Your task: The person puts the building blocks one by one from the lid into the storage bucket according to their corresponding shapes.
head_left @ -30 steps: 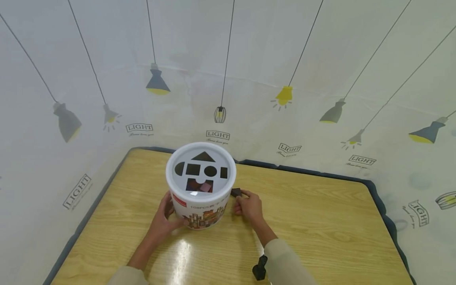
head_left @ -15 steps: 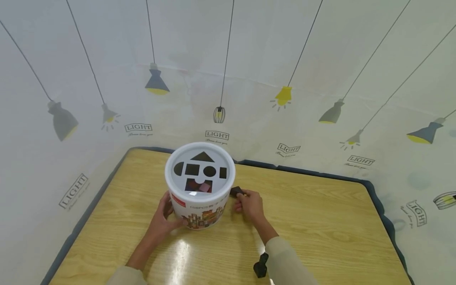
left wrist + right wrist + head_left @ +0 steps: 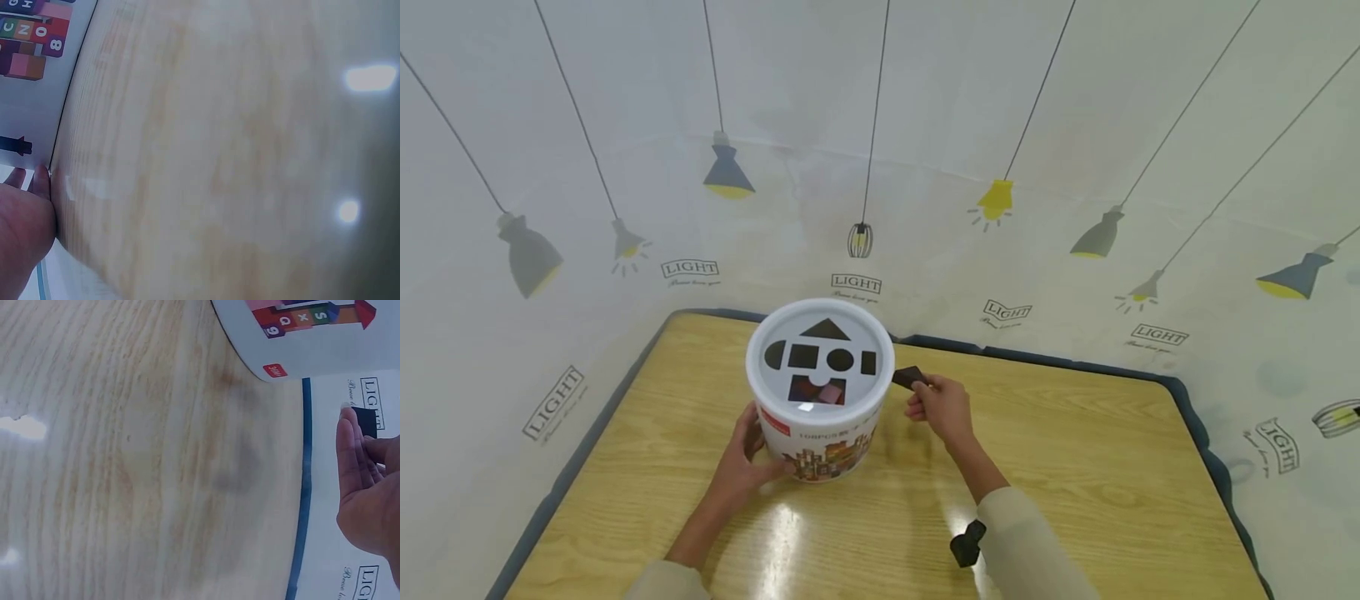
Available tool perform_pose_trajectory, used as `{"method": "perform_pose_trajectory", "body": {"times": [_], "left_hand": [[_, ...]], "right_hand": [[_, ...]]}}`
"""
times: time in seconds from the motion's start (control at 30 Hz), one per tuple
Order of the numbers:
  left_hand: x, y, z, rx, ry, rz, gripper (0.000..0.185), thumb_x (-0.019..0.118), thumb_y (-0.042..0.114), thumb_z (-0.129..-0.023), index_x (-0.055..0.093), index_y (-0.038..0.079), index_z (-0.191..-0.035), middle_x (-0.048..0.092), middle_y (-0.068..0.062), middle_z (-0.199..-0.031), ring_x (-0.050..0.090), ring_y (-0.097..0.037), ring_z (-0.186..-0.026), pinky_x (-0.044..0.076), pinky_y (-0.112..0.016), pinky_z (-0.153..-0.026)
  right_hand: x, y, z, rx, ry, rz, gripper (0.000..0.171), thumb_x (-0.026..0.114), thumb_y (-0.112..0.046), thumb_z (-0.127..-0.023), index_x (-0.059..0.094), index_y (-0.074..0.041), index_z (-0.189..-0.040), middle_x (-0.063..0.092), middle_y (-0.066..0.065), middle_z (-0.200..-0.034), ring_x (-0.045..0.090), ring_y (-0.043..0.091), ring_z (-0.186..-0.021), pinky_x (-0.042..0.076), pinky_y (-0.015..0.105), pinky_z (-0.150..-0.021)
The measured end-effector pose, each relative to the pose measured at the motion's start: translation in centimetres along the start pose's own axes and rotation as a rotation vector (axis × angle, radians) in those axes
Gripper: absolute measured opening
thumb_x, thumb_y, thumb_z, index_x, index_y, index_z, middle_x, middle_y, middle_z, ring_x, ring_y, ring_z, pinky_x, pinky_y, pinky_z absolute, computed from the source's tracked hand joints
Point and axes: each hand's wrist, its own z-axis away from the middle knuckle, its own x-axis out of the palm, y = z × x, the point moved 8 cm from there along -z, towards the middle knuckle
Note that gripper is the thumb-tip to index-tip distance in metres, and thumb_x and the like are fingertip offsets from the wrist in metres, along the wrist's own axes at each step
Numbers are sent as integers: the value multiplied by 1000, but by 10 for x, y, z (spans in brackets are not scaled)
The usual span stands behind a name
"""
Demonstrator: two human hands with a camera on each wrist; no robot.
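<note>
A white round bucket point(image 3: 818, 421) stands on the wooden table point(image 3: 1075, 475); its lid point(image 3: 820, 360) has shape cut-outs, and coloured blocks show through the square hole. My left hand point(image 3: 748, 457) grips the bucket's lower left side; the left wrist view shows my fingers point(image 3: 28, 209) against its wall point(image 3: 25, 106). My right hand point(image 3: 942, 407) pinches a small dark block point(image 3: 909, 377), held in the air just right of the lid's rim. The right wrist view shows the block point(image 3: 365, 420) at my fingertips and the bucket's printed wall point(image 3: 312, 331) beyond.
The table has a dark blue edge point(image 3: 1052, 360) and is surrounded by a white backdrop printed with lamps point(image 3: 730, 177). Bare tabletop lies to the right of the bucket and in front of it. A black wrist camera mount point(image 3: 966, 543) sits on my right sleeve.
My right hand has lifted the dark block off the table, up and slightly right, to the height of the lid's rim. The left hand and the bucket have stayed put.
</note>
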Motion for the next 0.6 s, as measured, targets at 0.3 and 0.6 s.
{"method": "perform_pose_trajectory", "body": {"times": [0.3,0.6], "left_hand": [[-1,-1,0,-2,0,-3,109,85,13,-73,16,26,-156,25,-10,-159,30,-36,-142,26,-56,-118],[-1,0,-1,24,5,-2,107,85,10,-73,18,25,-156,27,-9,-158,31,-35,-141,26,-54,-118]], "right_hand": [[-3,-22,6,-27,-25,9,33,60,-15,-97,62,3,-125,69,14,-77,69,18,-60,63,31,-60],[-8,-44,12,-84,-51,19,29,60,-15,-97,65,2,-120,69,18,-79,69,18,-60,63,32,-61]]}}
